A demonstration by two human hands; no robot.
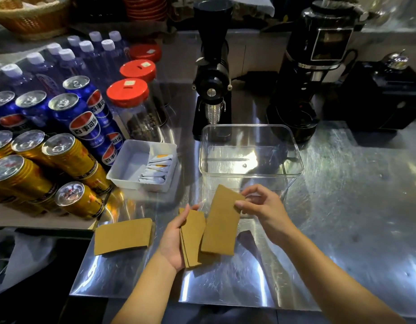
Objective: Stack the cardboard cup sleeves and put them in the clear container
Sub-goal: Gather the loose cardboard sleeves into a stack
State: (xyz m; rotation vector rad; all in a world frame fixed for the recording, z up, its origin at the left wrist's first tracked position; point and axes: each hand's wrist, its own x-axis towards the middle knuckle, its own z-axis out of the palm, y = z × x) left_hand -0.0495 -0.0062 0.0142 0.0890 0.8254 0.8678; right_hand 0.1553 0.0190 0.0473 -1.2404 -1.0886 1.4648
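My left hand [173,239] grips a small stack of flat brown cardboard sleeves [193,239] on edge, just above the steel counter. My right hand [260,206] pinches the top corner of a single sleeve [221,226], held right beside that stack and touching it. Another sleeve pile [123,236] lies flat on the counter to the left. The clear container [295,160] stands open and empty just beyond my hands.
A white tray [123,164] with sachets sits left of the container. Blue and gold cans [69,148], water bottles and red-lidded jars [130,101] crowd the left. Two black grinders [212,73] and a black box stand behind. The counter's front edge is near my forearms.
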